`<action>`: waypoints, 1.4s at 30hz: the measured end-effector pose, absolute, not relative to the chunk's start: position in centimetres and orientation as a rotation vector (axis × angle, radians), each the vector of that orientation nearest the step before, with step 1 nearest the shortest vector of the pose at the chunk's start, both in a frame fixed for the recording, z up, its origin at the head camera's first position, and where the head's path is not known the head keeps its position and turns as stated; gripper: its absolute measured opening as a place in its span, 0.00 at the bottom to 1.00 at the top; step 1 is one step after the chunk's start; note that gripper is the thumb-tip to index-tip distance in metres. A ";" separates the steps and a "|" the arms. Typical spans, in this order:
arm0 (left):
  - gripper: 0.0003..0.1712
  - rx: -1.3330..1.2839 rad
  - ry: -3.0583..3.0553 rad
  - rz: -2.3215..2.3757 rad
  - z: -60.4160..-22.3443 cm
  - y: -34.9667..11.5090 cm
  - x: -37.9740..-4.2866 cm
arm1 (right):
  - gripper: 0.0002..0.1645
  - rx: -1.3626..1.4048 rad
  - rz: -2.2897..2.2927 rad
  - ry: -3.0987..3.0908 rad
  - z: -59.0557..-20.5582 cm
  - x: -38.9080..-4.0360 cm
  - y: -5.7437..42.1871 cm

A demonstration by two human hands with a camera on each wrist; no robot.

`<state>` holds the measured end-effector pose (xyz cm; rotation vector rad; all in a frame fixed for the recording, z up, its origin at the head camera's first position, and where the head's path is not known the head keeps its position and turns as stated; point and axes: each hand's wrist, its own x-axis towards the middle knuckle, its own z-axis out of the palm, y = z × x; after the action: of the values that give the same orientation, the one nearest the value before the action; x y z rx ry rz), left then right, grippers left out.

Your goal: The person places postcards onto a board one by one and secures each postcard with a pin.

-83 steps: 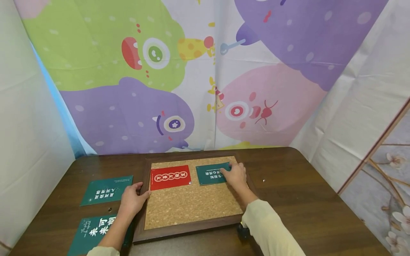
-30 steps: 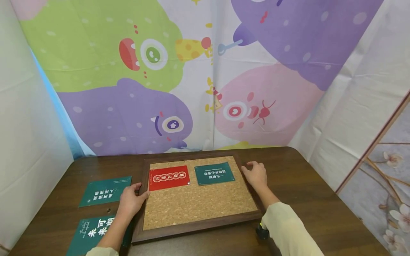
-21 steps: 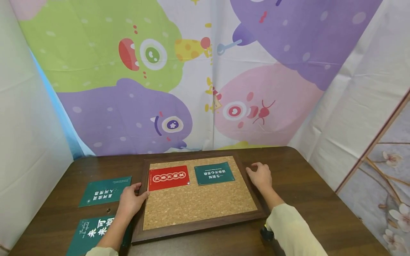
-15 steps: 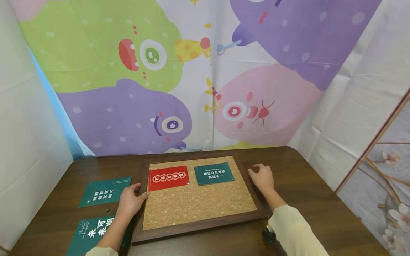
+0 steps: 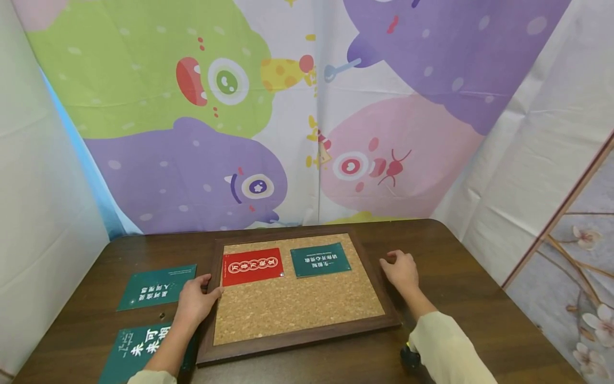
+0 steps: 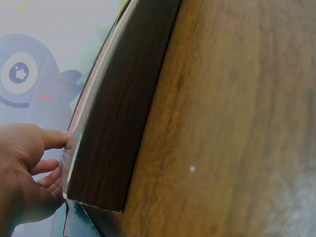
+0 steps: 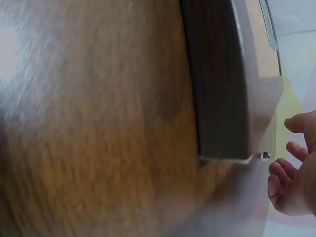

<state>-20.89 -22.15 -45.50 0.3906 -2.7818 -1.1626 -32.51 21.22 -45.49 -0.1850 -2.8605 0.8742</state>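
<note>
A cork board (image 5: 299, 306) in a dark wooden frame lies on the table. My left hand (image 5: 194, 303) holds its left edge, thumb over the frame and fingers at the outer side; the left wrist view shows the thumb (image 6: 55, 139) at the frame's edge. Just right of the board, my right hand (image 5: 402, 271) hovers low with loosely bent fingers and nothing in them. Near those fingers in the right wrist view is a small shiny pin (image 7: 265, 155). A red card (image 5: 252, 266) and a green card (image 5: 320, 260) with white characters lie along the board's far half.
Two more green cards, one farther back (image 5: 155, 287) and one nearer (image 5: 129, 352), lie on the brown table (image 5: 470, 320) left of the board. The left forearm partly covers the nearer one. Behind the table hangs a cartoon curtain (image 5: 307, 117).
My right hand has left the green card on the board and moved right, past the frame, to over the table. My left hand has stayed at the frame.
</note>
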 end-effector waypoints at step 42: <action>0.32 0.383 -2.765 -1.157 -46.0 -22.3 -20.9 | 0.14 -0.193 0.787 -2.958 -45.9 -32.2 23.2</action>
<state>-20.95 -22.28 -46.02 0.3833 -2.7655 -1.1567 -32.17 23.19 -45.89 -0.1929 -2.9576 0.7874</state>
